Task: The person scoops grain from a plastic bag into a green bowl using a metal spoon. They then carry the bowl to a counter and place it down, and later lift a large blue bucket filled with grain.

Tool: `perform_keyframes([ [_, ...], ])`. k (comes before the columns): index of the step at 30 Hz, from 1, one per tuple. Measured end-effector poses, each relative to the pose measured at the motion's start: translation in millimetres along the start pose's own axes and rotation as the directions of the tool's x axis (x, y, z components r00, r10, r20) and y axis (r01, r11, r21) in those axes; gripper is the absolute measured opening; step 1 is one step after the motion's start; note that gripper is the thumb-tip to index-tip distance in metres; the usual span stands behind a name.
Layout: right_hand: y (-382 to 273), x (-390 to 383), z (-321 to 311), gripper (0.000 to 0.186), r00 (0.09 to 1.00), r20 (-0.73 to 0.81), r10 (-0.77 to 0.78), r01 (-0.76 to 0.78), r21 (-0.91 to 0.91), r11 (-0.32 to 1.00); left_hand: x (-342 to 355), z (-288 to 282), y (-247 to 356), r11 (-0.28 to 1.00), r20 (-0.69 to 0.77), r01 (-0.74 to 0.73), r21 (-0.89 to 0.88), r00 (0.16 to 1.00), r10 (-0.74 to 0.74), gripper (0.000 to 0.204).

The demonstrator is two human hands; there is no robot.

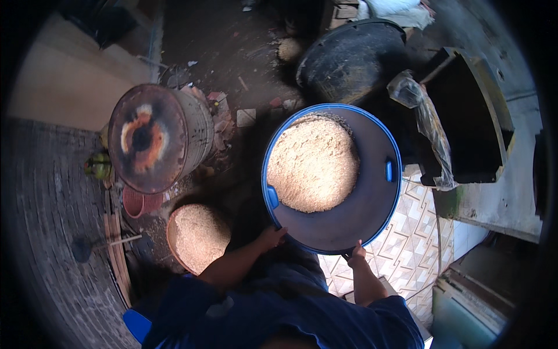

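Note:
In front of my body I hold a large round tub [376, 200] with a blue rim and a dull grey inside. A heap of pale tan, loose grainy stuff [317, 166] lies toward its left and far side, leaving the right wall bare. My left hand [273, 237] is closed on the near left part of the rim. Closer to the right, my right hand [357, 254] grips the near rim, thumb on top and the other fingers mostly hidden beneath. Left of my left forearm stands a round orange-brown basin [171, 232] heaped with similar pale stuff.
A rusty metal drum [136, 139] stands at the left, with a pink basket [142, 202] beside it. A big dark basin [349, 58] lies beyond the tub. A dark open box [465, 116] with clear plastic is at the right. Patterned tiles [401, 244] cover the near-right floor.

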State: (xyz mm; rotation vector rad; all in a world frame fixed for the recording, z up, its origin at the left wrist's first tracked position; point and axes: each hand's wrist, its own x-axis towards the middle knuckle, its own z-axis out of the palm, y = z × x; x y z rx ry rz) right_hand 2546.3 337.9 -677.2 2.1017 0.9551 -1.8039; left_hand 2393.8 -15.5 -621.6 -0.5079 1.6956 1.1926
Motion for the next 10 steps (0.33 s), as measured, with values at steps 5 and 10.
perform_keyframes([
  [5, -5, -4, 5, 0.052, 0.999, 0.039, 0.02, -0.022, 0.047, 0.999, -6, -7, 5, 0.958, 0.004, -0.2, 0.206, 0.979, 0.203, 0.037],
  [10, -5, 1, 3, 0.052, 0.994, 0.108, 0.003, -0.012, 0.078, 0.997, -11, -14, 15, 0.966, -0.103, -0.166, 0.201, 0.977, 0.189, 0.043],
])
